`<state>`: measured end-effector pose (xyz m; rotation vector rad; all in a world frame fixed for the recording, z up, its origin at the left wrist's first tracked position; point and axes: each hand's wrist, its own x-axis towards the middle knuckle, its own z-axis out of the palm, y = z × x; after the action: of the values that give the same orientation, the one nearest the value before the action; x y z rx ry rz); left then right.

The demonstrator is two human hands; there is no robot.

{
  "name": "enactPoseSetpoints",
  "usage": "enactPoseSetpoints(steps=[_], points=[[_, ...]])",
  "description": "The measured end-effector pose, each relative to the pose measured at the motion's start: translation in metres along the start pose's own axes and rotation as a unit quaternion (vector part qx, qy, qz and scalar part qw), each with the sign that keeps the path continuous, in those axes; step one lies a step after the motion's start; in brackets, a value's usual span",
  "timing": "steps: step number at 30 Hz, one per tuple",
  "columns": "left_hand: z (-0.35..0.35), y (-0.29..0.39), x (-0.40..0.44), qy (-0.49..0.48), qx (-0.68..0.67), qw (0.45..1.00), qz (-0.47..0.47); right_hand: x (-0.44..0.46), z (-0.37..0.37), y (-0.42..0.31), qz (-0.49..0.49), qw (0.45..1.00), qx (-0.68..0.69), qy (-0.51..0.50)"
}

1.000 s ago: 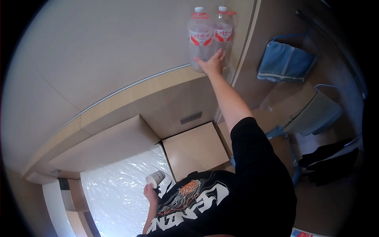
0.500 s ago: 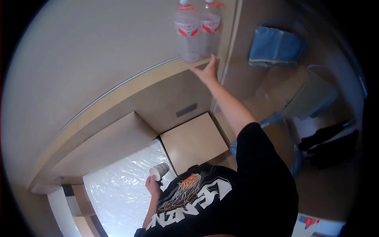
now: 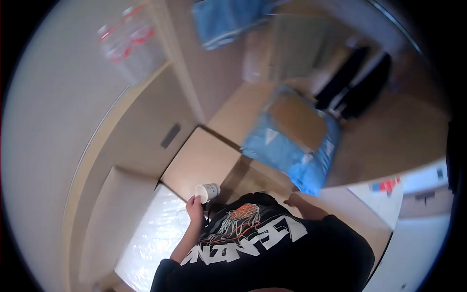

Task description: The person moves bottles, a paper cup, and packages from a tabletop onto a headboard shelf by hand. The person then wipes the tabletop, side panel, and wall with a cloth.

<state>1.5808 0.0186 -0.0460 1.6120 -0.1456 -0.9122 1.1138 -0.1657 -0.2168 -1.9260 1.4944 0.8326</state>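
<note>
My left hand [image 3: 194,208] grips a white paper cup [image 3: 208,192] with printing on its side. The cup lies tilted in the hand, its open mouth turned to the left, in front of the wooden bedside box [image 3: 202,155]. Low beside my body, my right hand [image 3: 295,200] hangs next to the blue plastic bag [image 3: 316,168]. Its fingers are small and blurred, so their pose does not show.
Two clear plastic bottles [image 3: 127,46] with red labels stand on the ledge at upper left. A plastic-wrapped mattress [image 3: 146,238] lies at lower left. Blue fabric [image 3: 228,22] hangs above, and dark clothes [image 3: 357,82] are at upper right.
My right hand has come down from beside the bottles to my side. The view has turned right, bringing the blue bag into fuller sight. The cup stays in my left hand.
</note>
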Motion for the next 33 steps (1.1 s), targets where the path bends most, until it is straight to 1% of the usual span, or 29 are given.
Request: enactPoseSetpoints(steps=[2, 3, 4, 6, 8, 9, 10, 11, 13, 15, 16, 17, 19, 20, 21, 23, 24, 26, 27, 28, 30, 32, 33], points=[[0.017, -0.027, 0.01, -0.024, 0.034, 0.999, 0.018, -0.006, 0.029, 0.065, -0.106, 0.979, 0.146, 0.091], [0.03, -0.038, 0.012, -0.06, 0.018, 0.997, 0.045, -0.017, 0.024, 0.078, -0.067, 0.986, 0.136, 0.066], [0.062, 0.005, -0.031, -0.096, -0.044, 0.994, -0.037, -0.026, 0.009, 0.081, -0.03, 0.991, 0.126, 0.037], [0.101, 0.0, -0.048, -0.109, -0.016, 0.993, -0.049, -0.037, -0.003, 0.087, -0.008, 0.995, 0.091, 0.036], [0.129, -0.025, -0.055, -0.165, 0.033, 0.985, -0.034, -0.116, -0.072, 0.074, -0.147, 0.984, 0.094, 0.032], [0.145, -0.036, -0.062, -0.187, 0.056, 0.98, -0.028, -0.146, -0.08, 0.073, -0.139, 0.977, 0.155, 0.053], [0.17, -0.039, -0.074, -0.197, 0.074, 0.978, -0.003, -0.157, -0.087, 0.084, -0.136, 0.965, 0.211, 0.072], [0.193, -0.044, -0.093, -0.205, 0.089, 0.974, 0.023, -0.158, -0.076, 0.1, -0.159, 0.943, 0.276, 0.092], [0.241, -0.057, -0.126, -0.187, 0.032, 0.978, -0.089, -0.167, -0.049, 0.136, -0.204, 0.885, 0.397, 0.135], [0.284, -0.084, -0.149, -0.203, 0.068, 0.973, -0.09, -0.187, -0.033, 0.189, -0.173, 0.872, 0.434, 0.148], [0.297, -0.083, -0.159, -0.208, 0.085, 0.97, -0.091, -0.201, -0.033, 0.2, -0.158, 0.865, 0.451, 0.152], [0.312, -0.083, -0.172, -0.224, 0.092, 0.964, -0.107, -0.213, -0.028, 0.214, -0.078, 0.866, 0.463, 0.17], [0.344, -0.092, -0.192, -0.249, 0.094, 0.963, -0.051, -0.235, -0.017, 0.251, -0.054, 0.829, 0.519, 0.204], [0.36, -0.095, -0.201, -0.259, 0.093, 0.961, -0.022, -0.254, -0.027, 0.265, -0.044, 0.809, 0.544, 0.22], [0.372, -0.097, -0.209, -0.273, 0.101, 0.957, 0.004, -0.276, -0.035, 0.278, -0.033, 0.77, 0.606, 0.199], [0.389, -0.097, -0.228, -0.296, 0.123, 0.946, 0.049, -0.277, -0.049, 0.304, -0.045, 0.754, 0.598, 0.269], [0.394, -0.09, -0.246, -0.288, 0.124, 0.949, 0.026, -0.275, -0.055, 0.315, -0.05, 0.745, 0.595, 0.299], [0.404, -0.074, -0.28, -0.272, 0.114, 0.955, -0.019, -0.248, -0.083, 0.332, -0.093, 0.664, 0.605, 0.429], [0.406, -0.08, -0.282, -0.246, 0.09, 0.965, -0.02, -0.255, -0.119, 0.337, -0.077, 0.632, 0.629, 0.446], [0.402, -0.092, -0.273, -0.257, 0.114, 0.96, 0.007, -0.26, -0.159, 0.342, -0.061, 0.598, 0.652, 0.462], [0.379, -0.115, -0.25, -0.271, 0.162, 0.947, 0.059, -0.223, -0.219, 0.363, -0.021, 0.555, 0.623, 0.551], [0.364, -0.123, -0.26, -0.234, 0.095, 0.967, 0.02, -0.155, -0.275, 0.395, 0.029, 0.489, 0.527, 0.694], [0.358, -0.124, -0.262, -0.214, 0.058, 0.975, 0.006, -0.143, -0.306, 0.408, 0.059, 0.488, 0.498, 0.714]])
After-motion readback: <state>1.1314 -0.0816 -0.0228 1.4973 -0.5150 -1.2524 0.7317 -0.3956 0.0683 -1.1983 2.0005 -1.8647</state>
